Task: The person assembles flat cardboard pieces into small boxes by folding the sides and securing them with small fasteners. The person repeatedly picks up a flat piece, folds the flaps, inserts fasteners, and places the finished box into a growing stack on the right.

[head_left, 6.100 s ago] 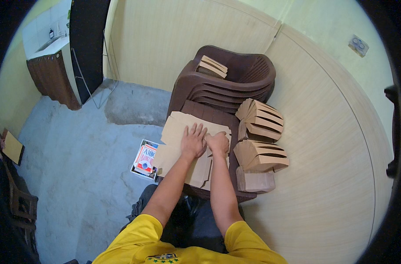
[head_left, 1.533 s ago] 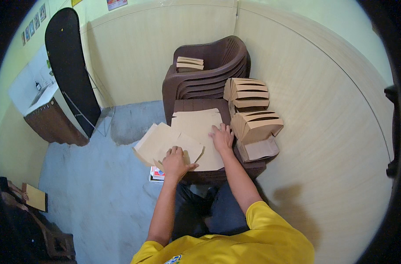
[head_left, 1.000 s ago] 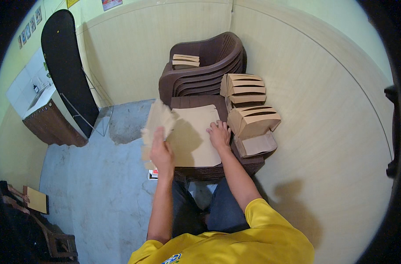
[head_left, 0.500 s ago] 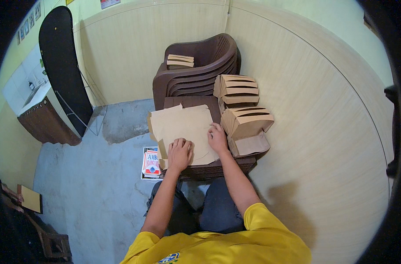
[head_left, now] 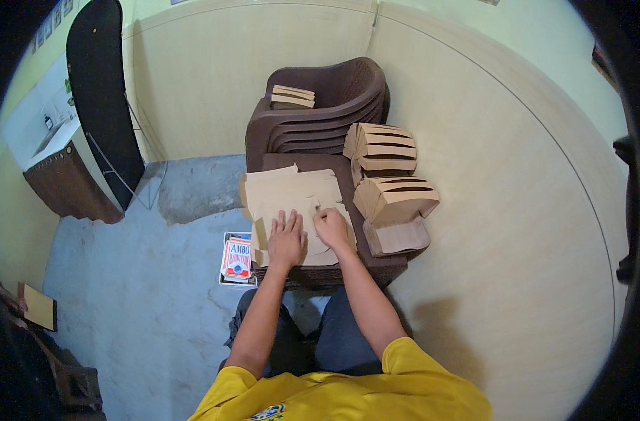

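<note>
A flat sheet of brown cardboard (head_left: 292, 188) with cut, uneven edges lies on a dark brown seat before me. My left hand (head_left: 287, 240) rests on its near part, fingers stretched out and palm down. Just right of it, my right hand (head_left: 332, 228) is closed, with fingers curled against the sheet. A small dark mark or raised bit shows beside its fingertips; whether the fingers hold anything is hidden. Along the sheet's left side a folded flap stands out.
Folded brown cardboard stacks (head_left: 388, 144) and an open folded piece (head_left: 397, 236) stand at the right. Behind are stacked brown plastic chairs (head_left: 320, 116), with small cardboard pieces (head_left: 293, 93) on top. A white box of card packs (head_left: 237, 259) sits at the left; a wall rises on the right.
My right hand has moved left from the sheet's right edge onto its middle, its fingers now curled. The left hand's fingers have straightened out. The view has shifted slightly.
</note>
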Tool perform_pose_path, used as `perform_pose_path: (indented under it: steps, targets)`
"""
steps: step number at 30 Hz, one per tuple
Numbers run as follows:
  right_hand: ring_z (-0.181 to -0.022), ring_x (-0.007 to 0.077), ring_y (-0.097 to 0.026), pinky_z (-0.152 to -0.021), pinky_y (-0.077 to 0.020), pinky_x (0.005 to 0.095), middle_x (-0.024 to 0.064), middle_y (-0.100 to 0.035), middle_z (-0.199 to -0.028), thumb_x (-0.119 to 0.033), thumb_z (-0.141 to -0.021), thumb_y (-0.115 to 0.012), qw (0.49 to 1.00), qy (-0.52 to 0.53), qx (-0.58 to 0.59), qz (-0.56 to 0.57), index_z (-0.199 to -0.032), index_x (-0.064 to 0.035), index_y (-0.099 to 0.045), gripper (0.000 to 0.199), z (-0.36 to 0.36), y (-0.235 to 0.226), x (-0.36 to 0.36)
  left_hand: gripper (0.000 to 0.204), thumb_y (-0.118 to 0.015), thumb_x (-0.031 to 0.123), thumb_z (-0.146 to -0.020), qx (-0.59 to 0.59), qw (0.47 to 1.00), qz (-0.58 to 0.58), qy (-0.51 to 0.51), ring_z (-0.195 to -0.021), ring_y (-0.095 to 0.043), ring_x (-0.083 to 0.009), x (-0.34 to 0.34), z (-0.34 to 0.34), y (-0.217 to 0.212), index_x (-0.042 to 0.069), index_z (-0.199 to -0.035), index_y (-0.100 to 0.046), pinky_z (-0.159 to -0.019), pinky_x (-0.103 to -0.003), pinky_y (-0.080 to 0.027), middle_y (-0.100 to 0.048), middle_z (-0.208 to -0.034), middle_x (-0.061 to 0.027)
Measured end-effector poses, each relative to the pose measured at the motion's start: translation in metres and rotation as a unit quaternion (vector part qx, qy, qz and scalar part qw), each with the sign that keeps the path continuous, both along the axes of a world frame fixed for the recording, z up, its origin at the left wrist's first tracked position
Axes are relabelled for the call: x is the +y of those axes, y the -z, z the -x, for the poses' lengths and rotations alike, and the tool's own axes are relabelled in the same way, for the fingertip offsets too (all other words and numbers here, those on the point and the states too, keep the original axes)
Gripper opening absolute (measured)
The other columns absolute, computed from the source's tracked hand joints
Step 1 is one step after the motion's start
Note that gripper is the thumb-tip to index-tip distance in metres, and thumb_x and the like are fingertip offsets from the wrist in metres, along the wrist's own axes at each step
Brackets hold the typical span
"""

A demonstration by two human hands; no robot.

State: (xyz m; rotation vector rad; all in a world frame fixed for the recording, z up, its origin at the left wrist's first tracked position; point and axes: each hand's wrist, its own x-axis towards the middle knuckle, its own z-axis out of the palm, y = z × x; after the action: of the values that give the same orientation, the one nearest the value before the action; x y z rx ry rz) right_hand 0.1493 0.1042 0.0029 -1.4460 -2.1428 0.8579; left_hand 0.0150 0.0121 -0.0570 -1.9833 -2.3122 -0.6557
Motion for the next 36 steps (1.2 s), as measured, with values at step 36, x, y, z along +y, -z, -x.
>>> perform_pose_path:
  steps: [36]
  targets:
    - [-0.093,0.0405,-0.074,-0.08,-0.057,0.0501,0.0219,-0.075,-0.095,-0.019,-0.094,-0.074,0.982,0.103,-0.001,-0.158,-0.098,-0.0012,-0.073,0.018,-0.031,0.012,-0.039,0.06,-0.056,0.031,-0.102,-0.122,0.993,-0.006,0.004,-0.156,-0.031,-0.055,-0.01,0.002,-0.023,0.029,-0.162,-0.05,-0.133,-0.059,-0.022,-0.034,-0.174,-0.0174]
